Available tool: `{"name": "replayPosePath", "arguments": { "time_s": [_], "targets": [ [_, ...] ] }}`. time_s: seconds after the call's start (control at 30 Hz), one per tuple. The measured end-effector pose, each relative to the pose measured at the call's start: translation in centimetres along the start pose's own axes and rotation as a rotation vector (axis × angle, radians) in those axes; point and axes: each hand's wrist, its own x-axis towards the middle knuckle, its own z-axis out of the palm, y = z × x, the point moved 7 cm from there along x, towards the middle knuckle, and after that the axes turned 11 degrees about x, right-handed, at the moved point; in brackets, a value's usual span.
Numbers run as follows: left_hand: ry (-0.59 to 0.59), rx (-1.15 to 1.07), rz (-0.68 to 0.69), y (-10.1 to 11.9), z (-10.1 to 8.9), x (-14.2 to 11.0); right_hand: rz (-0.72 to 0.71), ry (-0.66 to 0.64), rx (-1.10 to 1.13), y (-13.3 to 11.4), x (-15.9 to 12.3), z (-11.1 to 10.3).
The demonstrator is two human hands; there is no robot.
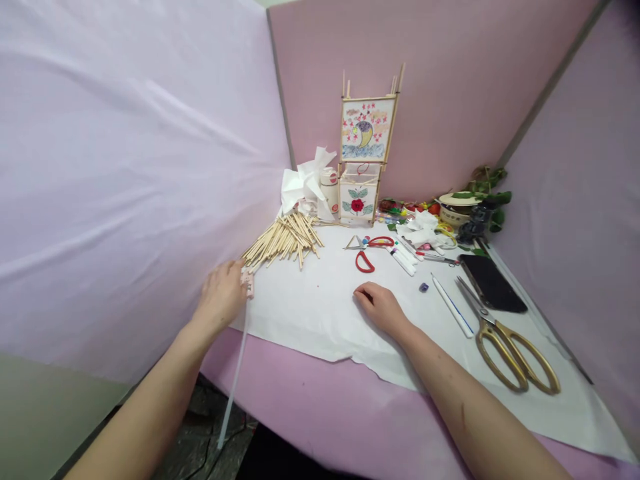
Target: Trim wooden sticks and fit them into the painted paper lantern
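At the left edge of the surface, left hand reached over the white sheet, fingers touching a small pink item, just beside the near end of a heap of thin wooden sticks. Couldn't tell if the pink item was actually grasped; the fingers partly hid it. Pale strip hung from about there, down past the edge.

Right hand rested on the sheet right of centre, fingers curled in loosely; couldn't tell if anything was inside. Nearest things: red-handled scissors, blades spread, farther back, and a small dark purple piece to the right.

Farther right: slim white pen, big gold-handled scissors, black phone just beyond them. White markers lay right of the red-handled scissors.

Back of the surface: upright stick frame with two drawn panels, moon and stars above, red rose below. White paper and a pale container stood left of it, behind the sticks; crumpled tissue, a bowl and green leaves to its right.
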Motion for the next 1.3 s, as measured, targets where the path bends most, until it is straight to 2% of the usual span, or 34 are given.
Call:
{"name": "replayPosePath", "arguments": {
  "time_s": [0.07,0.17,0.3,0.4,0.57,0.63,0.7,0.77,0.9,0.97,1.03,1.17,1.3],
  "targets": [
    [0.009,-0.035,0.055,3.0,-1.4,1.5,0.004,0.003,0.001,-0.1,0.0,-0.1],
    [-0.024,-0.096,0.191,8.5,-1.9,4.1,0.016,-0.002,-0.003,-0.4,0.0,-0.2],
    [-0.120,-0.290,0.331,16.0,-0.7,8.0,0.033,-0.012,-0.005,-0.6,0.1,-0.3],
    [-0.152,-0.316,0.373,21.1,0.5,11.4,0.032,-0.003,0.005,-0.7,0.1,-0.5],
    [-0.209,-0.278,0.323,27.0,2.8,16.3,0.024,0.008,0.027,-0.4,0.3,-0.7],
    [-0.227,-0.254,0.306,28.3,3.5,17.6,0.016,0.012,0.035,-0.3,0.4,-0.8],
    [-0.242,-0.228,0.296,28.5,3.8,18.7,0.009,0.014,0.036,-0.3,0.4,-0.9],
    [-0.240,-0.199,0.275,27.7,3.7,19.7,0.008,0.014,0.036,-0.2,0.5,-1.0],
    [-0.159,-0.137,0.167,24.0,2.1,21.7,0.029,0.004,0.043,-0.1,0.6,-1.0],
    [-0.126,-0.133,0.198,23.6,1.1,22.2,0.032,0.004,0.045,-0.1,0.7,-1.0],
    [-0.126,-0.160,0.336,25.1,0.6,22.3,0.032,0.005,0.049,-0.1,0.7,-1.0],
    [-0.210,-0.226,0.661,30.5,0.8,21.4,0.042,-0.001,0.050,-0.1,0.5,-1.0],
    [-0.296,-0.221,0.763,34.4,1.7,21.2,0.028,0.005,0.046,0.0,0.5,-1.1]
  ]
}}
